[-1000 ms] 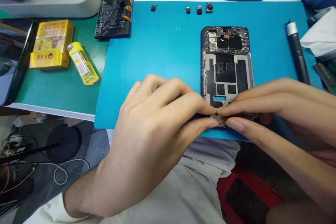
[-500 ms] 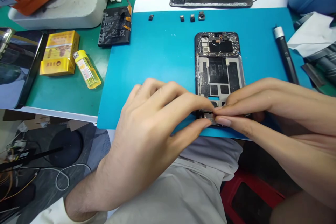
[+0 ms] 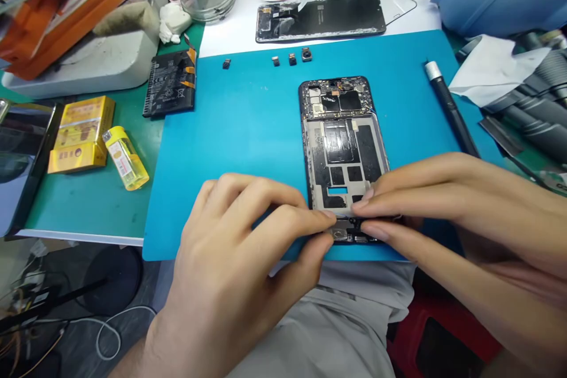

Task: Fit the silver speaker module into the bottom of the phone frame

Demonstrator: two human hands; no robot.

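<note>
An opened phone (image 3: 341, 174) lies on the blue mat, its circuit board showing at the top and its battery bay bare. At its bottom end is a small lower module (image 3: 340, 234) with a silvery face. The thumb and index fingertips of my left hand (image 3: 248, 248) close on the left edge of this module. My right hand (image 3: 434, 212) reaches in from the right, index and thumb tips slightly apart over the bottom of the phone; its other fingers are partly hidden beside the frame.
A blue mat (image 3: 234, 147) covers the bench. Several small camera modules (image 3: 292, 59) lie along its far side. A removed battery (image 3: 169, 84), yellow lighter (image 3: 126, 158) and yellow box (image 3: 82, 134) are left. Behind lies a screen panel (image 3: 328, 16); a black screwdriver (image 3: 452, 107) lies right.
The view has shifted, so the bench appears lower and further left. My right index and thumb have parted, and both hands' tips have drawn apart, exposing more of the phone's bottom end.
</note>
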